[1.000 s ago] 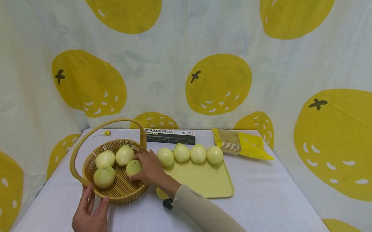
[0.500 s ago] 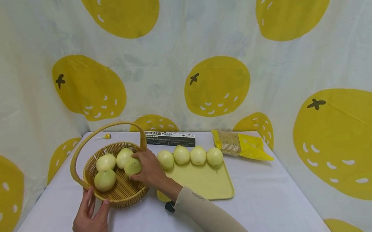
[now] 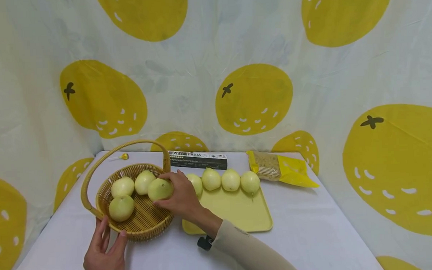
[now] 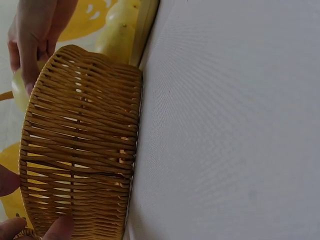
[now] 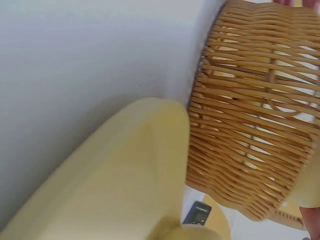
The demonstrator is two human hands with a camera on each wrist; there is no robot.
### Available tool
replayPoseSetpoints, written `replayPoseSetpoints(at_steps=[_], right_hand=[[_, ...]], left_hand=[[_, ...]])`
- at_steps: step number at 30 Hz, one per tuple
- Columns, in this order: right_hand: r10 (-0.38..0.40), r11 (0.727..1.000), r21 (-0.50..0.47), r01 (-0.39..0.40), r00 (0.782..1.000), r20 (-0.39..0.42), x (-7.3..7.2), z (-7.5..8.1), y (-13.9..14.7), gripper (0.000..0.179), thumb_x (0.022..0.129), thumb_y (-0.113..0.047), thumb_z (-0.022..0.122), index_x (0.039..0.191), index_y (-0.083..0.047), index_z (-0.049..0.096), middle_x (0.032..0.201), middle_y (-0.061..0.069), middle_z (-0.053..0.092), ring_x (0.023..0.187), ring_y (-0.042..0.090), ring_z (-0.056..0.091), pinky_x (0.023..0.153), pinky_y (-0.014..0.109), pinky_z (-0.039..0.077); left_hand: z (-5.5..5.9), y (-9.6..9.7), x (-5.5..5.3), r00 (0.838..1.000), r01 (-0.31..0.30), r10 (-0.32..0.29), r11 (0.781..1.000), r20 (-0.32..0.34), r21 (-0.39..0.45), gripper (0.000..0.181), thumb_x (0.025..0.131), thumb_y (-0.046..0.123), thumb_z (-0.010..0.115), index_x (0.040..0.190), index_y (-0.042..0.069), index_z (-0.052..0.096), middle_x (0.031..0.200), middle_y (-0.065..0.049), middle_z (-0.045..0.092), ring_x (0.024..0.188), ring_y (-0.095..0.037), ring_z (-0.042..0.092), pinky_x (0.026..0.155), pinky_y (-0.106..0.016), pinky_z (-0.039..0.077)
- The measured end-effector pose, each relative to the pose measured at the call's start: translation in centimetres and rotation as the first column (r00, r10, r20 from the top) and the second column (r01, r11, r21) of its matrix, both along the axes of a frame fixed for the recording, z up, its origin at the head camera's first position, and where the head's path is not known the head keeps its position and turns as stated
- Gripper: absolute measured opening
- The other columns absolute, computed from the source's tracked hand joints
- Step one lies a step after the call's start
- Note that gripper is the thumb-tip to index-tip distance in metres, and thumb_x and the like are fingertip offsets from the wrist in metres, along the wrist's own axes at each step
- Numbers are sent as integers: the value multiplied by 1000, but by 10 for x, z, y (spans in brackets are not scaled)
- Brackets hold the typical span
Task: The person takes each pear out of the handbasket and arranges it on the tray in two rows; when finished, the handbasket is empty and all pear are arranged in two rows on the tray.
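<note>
A round wicker basket (image 3: pixel 148 228) with a tall arched handle stands on the left of the table. Inside it lie three pale yellow-green pears (image 3: pixel 121 208). My right hand (image 3: pixel 182 195) grips another pear (image 3: pixel 160 189), held over the basket's right side. My left hand (image 3: pixel 105 254) holds the basket's near-left rim by the foot of the handle, its fingertips (image 4: pixel 60 228) against the woven wall. A pale yellow tray (image 3: pixel 233 214) lies right of the basket, with a row of several pears (image 3: pixel 230 180) along its far edge. In the right wrist view the gripped pear is largely hidden.
Behind the tray stands a black-and-white pasta box (image 3: pixel 199 161). A yellow packet (image 3: pixel 281 168) lies at the back right, and a small wrapped lollipop (image 3: pixel 124 156) lies at the back left. A fruit-patterned curtain (image 3: pixel 185 72) hangs behind the white-covered table.
My right hand has lifted the pear it grips from among the others in the basket and carried it slightly right. The left hand has stayed at the basket's rim.
</note>
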State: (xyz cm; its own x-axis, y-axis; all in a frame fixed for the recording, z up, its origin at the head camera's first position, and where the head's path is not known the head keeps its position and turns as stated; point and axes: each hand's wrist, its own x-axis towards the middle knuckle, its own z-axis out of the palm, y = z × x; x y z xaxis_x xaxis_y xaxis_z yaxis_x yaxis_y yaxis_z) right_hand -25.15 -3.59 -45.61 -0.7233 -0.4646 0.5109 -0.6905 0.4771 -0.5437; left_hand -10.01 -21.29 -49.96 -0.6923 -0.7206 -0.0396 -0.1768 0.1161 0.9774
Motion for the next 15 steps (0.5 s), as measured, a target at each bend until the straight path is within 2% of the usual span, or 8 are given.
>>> replayPoseSetpoints(at_steps=[3,4,7,10,15], right_hand=[[-14,999,-46,15,1000,25,6,7,9,70,76,-31,98,135,-17,64,130,-6,72,128,12,66,137,41,32],[-23,998,-59,25,999,32,8,8,12,69,76,-31,98,135,-17,64,128,-6,72,125,12,66,133,40,38],[-38,994,-104,43,998,57,13,10,22,69,75,-29,98,134,-18,64,126,-4,71,121,12,65,117,34,54],[-44,987,-148,57,995,92,17,10,32,70,74,-27,99,134,-17,63,128,-3,70,119,13,65,99,31,61],[-49,980,-186,76,989,143,20,9,51,72,73,-24,99,134,-16,62,129,-1,70,122,16,66,103,40,61]], left_hand=[[0,0,0,1000,0,0,1000,-9,1,76,99,7,72,164,29,39,175,6,18,158,-34,34,86,6,46],[0,0,0,1000,0,0,1000,-9,1,76,99,6,72,164,29,39,175,6,18,158,-34,34,86,6,47],[0,0,0,1000,-1,1,1000,-8,2,77,99,5,72,164,29,39,175,6,18,158,-35,34,85,5,48],[-1,1,-1,1000,-1,1,1000,-3,14,77,99,5,72,164,30,38,176,5,17,158,-34,34,85,5,49],[-1,0,0,1000,-6,6,999,1,35,77,98,6,74,164,29,40,176,5,18,158,-33,35,83,6,49]])
